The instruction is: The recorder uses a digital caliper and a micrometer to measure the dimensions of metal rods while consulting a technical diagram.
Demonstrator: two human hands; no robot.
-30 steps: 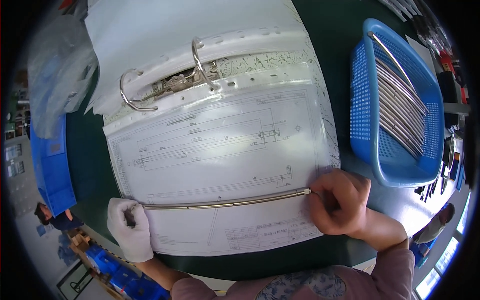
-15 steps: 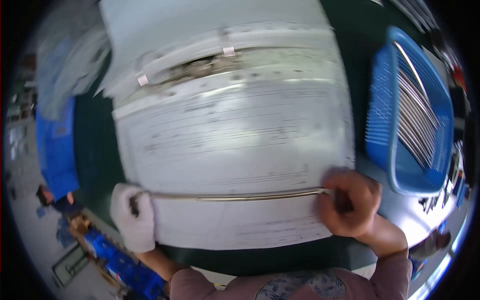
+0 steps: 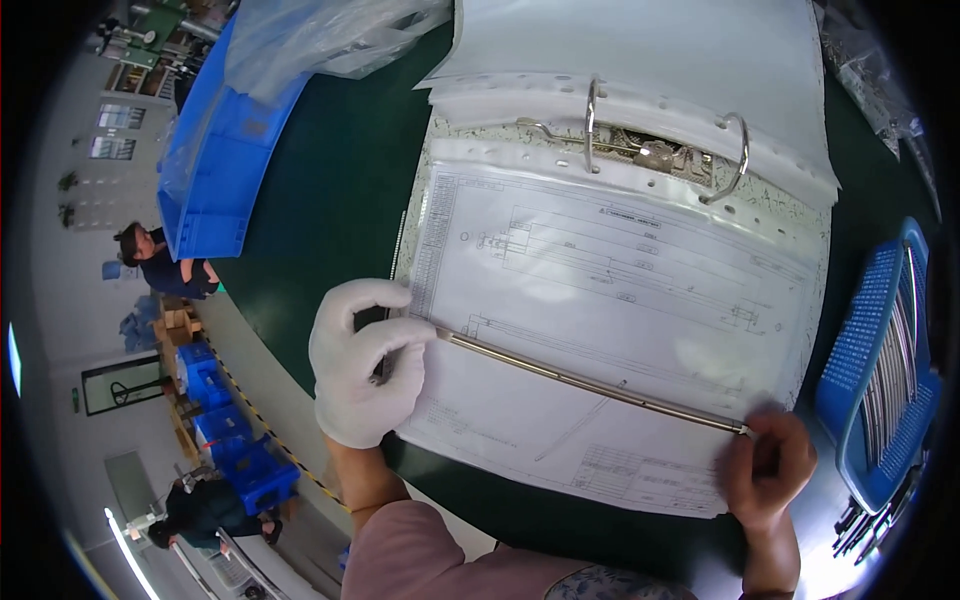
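Against the earlier frames, we find the binder, the blue basket and the metal rod shifted to the right in our view; the rod, nearly level before, now slopes down to the right.

At the far left we record two people in dark clothing, well apart from the work, and blue crates near a yellow-and-black striped line. Next, a large blue bin stands at the left edge of the dark green tabletop, with clear plastic sheeting draped over its upper part.

We note the left hand in a white glove, its thumb and forefinger narrowed onto the rod's left end. The rod spans the lower half of the drawing sheet, a sleeved page in the open binder; we cannot tell whether rod and sheet touch. Above the sheet, two metal rings stand upright.

At the rod's right end we see the bare right hand, slightly blurred, fingers pinching the tip. Farthest right, the basket holds a bundle of similar rods, lying side by side.
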